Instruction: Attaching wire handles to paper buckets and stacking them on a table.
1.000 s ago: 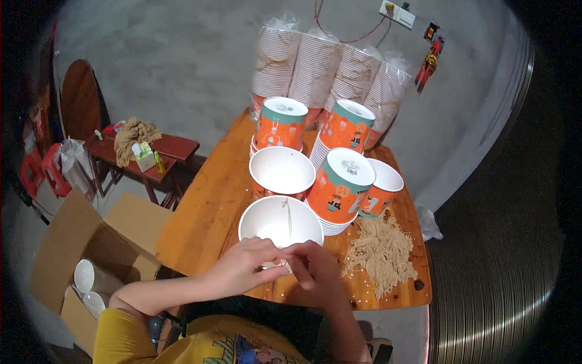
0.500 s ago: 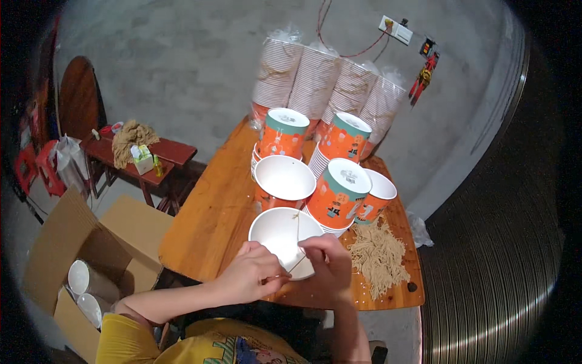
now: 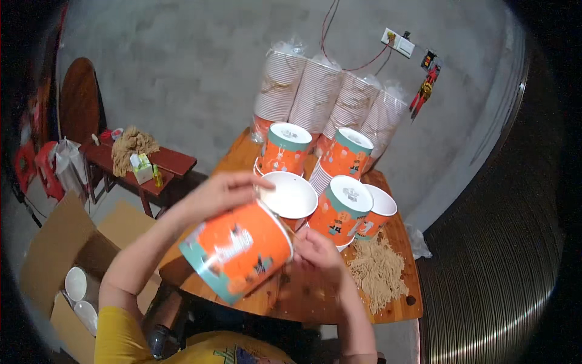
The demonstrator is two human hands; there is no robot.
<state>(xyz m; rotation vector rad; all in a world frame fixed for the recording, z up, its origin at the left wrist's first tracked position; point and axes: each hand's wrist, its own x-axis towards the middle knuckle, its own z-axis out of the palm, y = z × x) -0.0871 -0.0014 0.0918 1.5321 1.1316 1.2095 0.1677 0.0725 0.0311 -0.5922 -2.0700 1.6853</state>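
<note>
Nearest me, the orange tub (image 3: pixel 242 249), smooth printed card with a teal band round its base, is held tilted in the air over the table's front left part, its mouth turned up to the right. The left hand (image 3: pixel 224 193) has its grip clamped on the upper edge of that mouth. The right hand (image 3: pixel 318 250) has its fingers curled at the rim's right side; whether that grip pinches the rim, I can't tell.

Below, the table (image 3: pixel 294 297), glossy wood with rounded corners, leaves a bare strip along its front edge. To the right, a limp, tangled heap of tan strands (image 3: pixel 381 273) lies near the right edge. Just past the held tub, a white-lined open tub (image 3: pixel 288 197) leaves little room for the knuckles; right of it, an upturned tub (image 3: pixel 339 221) crowds another open tub (image 3: pixel 381 205).

Farther back stand two more upturned tubs, then tall, ribbed stacks (image 3: pixel 315 91) in crinkled clear plastic. Behind them rises the rough grey wall (image 3: pixel 182 91).
</note>
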